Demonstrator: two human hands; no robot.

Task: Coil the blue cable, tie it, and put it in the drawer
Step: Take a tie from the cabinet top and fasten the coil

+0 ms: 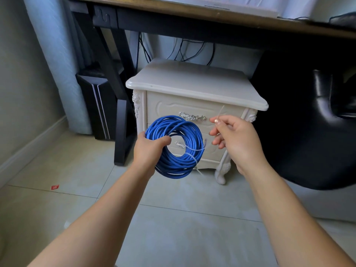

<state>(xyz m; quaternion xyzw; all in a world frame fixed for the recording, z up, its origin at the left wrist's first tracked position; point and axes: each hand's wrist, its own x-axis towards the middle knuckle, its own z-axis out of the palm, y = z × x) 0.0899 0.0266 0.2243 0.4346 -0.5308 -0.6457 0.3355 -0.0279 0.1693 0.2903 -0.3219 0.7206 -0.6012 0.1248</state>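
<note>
The blue cable (181, 132) is wound into a round coil held upright in the air in front of a cream nightstand. My left hand (149, 149) grips the coil's left side, thumb through the hole. A white zip tie (192, 158) is fastened around the coil's lower right, its tail hanging down. My right hand (233, 137) pinches a second thin white zip tie (221, 111) between thumb and forefinger, just right of the coil. The nightstand's upper drawer (167, 106), with a silver handle (191, 116), is closed behind the coil; a lower drawer is mostly hidden.
The cream nightstand (192, 83) stands under a wooden desk (192, 15) with black legs. A black computer tower (98, 105) sits to the left by a curtain. A black leather chair (317, 112) fills the right. Pale floor tiles carry a small red scrap (54, 187).
</note>
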